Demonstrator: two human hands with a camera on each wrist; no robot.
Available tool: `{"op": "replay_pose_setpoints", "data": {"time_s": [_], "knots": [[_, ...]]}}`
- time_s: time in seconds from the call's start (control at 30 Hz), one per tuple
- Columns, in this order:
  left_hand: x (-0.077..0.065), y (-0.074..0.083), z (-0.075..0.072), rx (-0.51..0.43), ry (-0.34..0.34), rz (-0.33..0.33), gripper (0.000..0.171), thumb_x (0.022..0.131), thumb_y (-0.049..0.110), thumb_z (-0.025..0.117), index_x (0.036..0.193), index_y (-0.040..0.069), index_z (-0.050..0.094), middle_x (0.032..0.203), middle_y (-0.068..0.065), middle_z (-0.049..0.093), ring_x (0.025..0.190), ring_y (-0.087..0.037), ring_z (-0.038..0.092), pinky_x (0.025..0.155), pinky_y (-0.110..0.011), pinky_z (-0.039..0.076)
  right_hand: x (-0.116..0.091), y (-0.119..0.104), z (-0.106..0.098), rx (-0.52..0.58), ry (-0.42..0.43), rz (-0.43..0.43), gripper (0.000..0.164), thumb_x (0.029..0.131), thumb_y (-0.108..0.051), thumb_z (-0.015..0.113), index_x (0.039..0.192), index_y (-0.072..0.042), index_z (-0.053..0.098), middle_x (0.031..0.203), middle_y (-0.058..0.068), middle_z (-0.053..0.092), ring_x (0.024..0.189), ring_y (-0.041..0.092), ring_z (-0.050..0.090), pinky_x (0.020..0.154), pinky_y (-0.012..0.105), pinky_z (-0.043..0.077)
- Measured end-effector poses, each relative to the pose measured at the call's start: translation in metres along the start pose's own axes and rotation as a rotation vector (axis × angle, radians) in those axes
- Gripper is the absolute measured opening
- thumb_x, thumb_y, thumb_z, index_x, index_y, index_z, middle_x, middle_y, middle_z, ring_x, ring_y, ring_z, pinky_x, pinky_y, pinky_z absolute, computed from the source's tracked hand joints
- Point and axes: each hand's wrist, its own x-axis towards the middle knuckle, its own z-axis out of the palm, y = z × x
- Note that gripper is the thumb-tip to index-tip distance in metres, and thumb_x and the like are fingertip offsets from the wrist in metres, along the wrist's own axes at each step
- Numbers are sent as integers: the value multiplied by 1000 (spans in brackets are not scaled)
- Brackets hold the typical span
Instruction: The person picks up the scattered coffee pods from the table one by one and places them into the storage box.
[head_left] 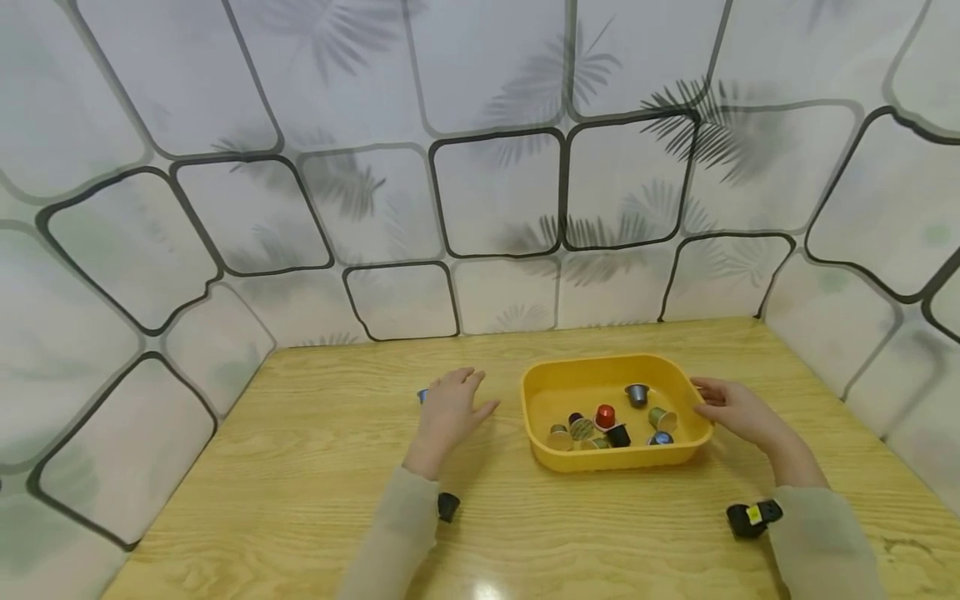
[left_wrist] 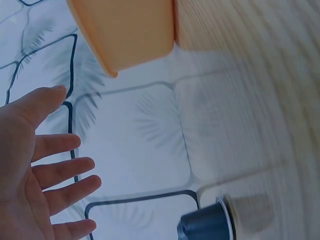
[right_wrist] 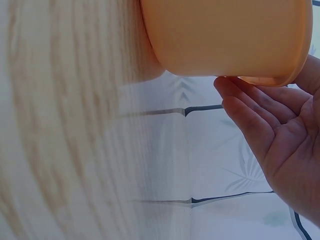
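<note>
My left hand [head_left: 447,417] hovers over the table with its fingers spread and holds nothing. Just beyond it, a blue coffee capsule [head_left: 423,395] lies on the tabletop, mostly hidden by the hand. In the left wrist view that capsule [left_wrist: 206,224] sits apart from the fingertips [left_wrist: 86,163]. At the right end of a yellow tray [head_left: 600,457], my right hand [head_left: 741,410] grips the rim, thumb over the edge and fingers against the outer wall. Inside the tray are several capsules, among them a red one [head_left: 605,416], a black one [head_left: 618,436] and a grey-blue one [head_left: 637,394].
The wooden table [head_left: 300,467] meets a patterned backdrop [head_left: 495,200] along its far edge, and more of that backdrop rises at both sides. A black wrist device [head_left: 752,517] sits by the right sleeve, another [head_left: 447,506] by the left.
</note>
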Motion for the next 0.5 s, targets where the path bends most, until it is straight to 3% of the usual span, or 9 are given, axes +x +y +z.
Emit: {"op": "replay_pose_setpoints", "data": {"time_s": [0.2, 0.5], "knots": [[-7, -12, 3, 8, 9, -2, 43, 84, 40, 57, 110, 5, 59, 108, -10, 58, 96, -24, 56, 77, -37, 47, 0, 2, -1, 5, 1, 1, 55, 90, -15, 51, 128, 17, 29, 124, 38, 35, 110, 49, 38, 84, 51, 40], [-11, -18, 1, -21, -53, -37, 39, 83, 36, 61, 107, 6, 60, 99, -9, 61, 81, -23, 59, 64, -33, 49, -1, 2, -1, 6, 0, -8, 55, 91, -16, 50, 129, 17, 29, 124, 38, 34, 110, 49, 38, 84, 51, 39]]}}
